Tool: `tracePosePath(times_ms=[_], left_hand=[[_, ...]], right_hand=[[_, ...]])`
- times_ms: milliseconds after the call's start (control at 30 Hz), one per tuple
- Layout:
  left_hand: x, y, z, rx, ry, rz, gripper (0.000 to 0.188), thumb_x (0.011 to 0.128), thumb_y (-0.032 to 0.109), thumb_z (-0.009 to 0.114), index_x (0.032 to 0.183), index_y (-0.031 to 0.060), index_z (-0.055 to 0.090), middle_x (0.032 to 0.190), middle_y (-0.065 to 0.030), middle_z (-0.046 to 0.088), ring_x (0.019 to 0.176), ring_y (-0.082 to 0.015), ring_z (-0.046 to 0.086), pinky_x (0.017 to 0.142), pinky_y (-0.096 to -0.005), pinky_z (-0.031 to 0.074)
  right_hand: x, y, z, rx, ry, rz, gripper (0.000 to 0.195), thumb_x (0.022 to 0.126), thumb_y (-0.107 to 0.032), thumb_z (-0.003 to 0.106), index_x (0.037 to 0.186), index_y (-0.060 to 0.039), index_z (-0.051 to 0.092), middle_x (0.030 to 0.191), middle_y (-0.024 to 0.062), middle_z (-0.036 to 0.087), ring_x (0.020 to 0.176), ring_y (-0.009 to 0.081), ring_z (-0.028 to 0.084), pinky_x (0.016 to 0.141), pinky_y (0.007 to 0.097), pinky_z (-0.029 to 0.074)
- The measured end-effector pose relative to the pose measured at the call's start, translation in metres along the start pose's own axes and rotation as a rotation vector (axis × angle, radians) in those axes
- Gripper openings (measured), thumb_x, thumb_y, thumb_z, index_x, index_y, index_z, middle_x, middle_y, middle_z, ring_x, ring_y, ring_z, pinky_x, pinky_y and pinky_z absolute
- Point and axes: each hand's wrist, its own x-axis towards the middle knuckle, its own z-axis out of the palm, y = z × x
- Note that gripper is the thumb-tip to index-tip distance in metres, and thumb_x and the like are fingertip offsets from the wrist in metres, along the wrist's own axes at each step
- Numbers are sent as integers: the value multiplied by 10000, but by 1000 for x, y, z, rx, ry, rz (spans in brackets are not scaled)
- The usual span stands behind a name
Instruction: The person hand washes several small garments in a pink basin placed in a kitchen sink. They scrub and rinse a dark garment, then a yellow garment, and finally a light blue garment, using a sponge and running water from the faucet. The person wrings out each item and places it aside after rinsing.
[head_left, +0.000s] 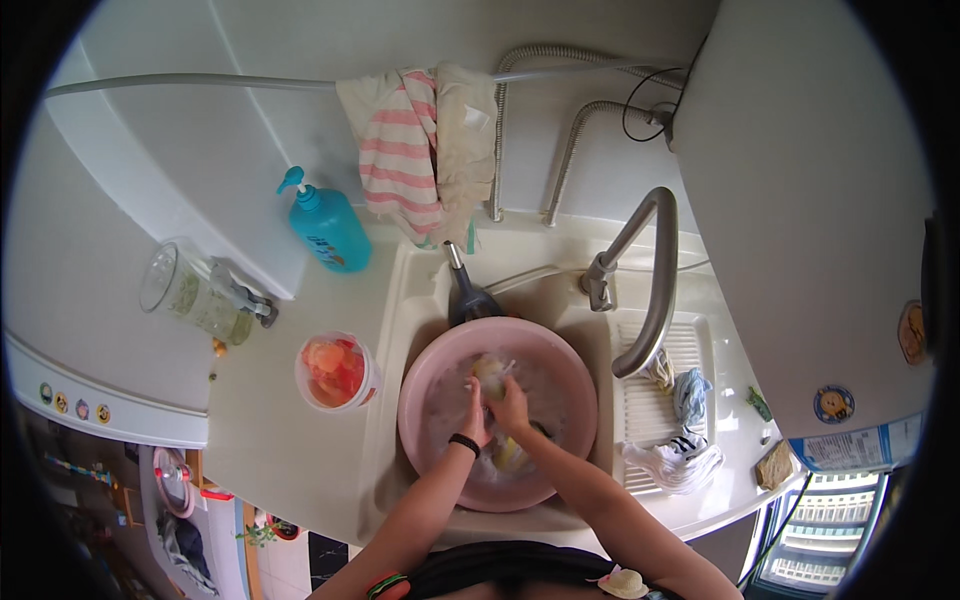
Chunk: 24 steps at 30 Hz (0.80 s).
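Note:
A pink plastic basin (411, 420) of cloudy, sudsy water stands in the pale sink (386, 345). Inside it, a wet pale cloth item (489, 369), perhaps a sock, is held between both my hands. My left hand (475, 424), with a dark beaded bracelet at the wrist, presses along its left side, fingers fairly straight. From the right, my right hand (510, 409) curls around the item's lower part. Beneath my hands, a yellowish piece (510, 454) lies partly under the water; its kind is unclear.
A curved metal faucet (660, 277) arches right of the basin. Balled socks (675, 461) rest on the ribbed drainboard (637, 420). Leftward stand a tub with red contents (335, 375), a blue pump bottle (330, 229) and a clear pitcher (191, 292). Cloths (427, 150) hang behind; a dark-handled utensil (469, 289) leans behind the basin.

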Motion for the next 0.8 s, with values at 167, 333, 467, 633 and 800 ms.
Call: tracePosePath(times_ms=[167, 333, 467, 633, 800], left_hand=[[7, 15, -17, -181, -90, 172, 322, 879, 332, 579, 1138, 156, 506, 1020, -77, 583, 941, -214, 582, 768, -350, 504], [-7, 19, -11, -60, -283, -148, 144, 869, 207, 583, 953, 90, 572, 947, -60, 598, 817, -187, 595, 770, -330, 503], [54, -29, -93, -62, -425, 187, 237, 878, 259, 565, 1025, 73, 561, 977, -78, 592, 905, -218, 581, 809, -334, 483], [6, 9, -24, 3, 136, 30, 340, 904, 310, 538, 1112, 41, 536, 1080, -92, 579, 995, -224, 565, 871, -345, 465], [11, 37, -35, 1070, 358, 542, 541, 845, 183, 596, 1340, 101, 395, 1374, -263, 308, 1237, -398, 377, 992, -427, 374]], right_hand=[[-59, -89, -31, -154, -83, -152, 322, 695, -303, 702, 933, -95, 637, 890, 176, 650, 817, 365, 627, 689, 450, 493], [-60, -82, -27, -337, 20, -324, 217, 676, -324, 683, 739, -119, 648, 746, 117, 650, 659, 323, 633, 584, 427, 498], [-50, -83, -19, -324, 76, -389, 199, 675, -324, 673, 703, -130, 642, 698, 100, 634, 609, 310, 621, 548, 422, 492], [-21, -42, -20, -394, 241, -238, 240, 707, -343, 671, 676, -107, 637, 723, 126, 622, 613, 320, 605, 540, 419, 484], [-8, -31, -25, -700, 196, -89, 496, 802, -518, 588, 1111, -131, 610, 1359, 186, 404, 1221, 399, 406, 870, 516, 426]])
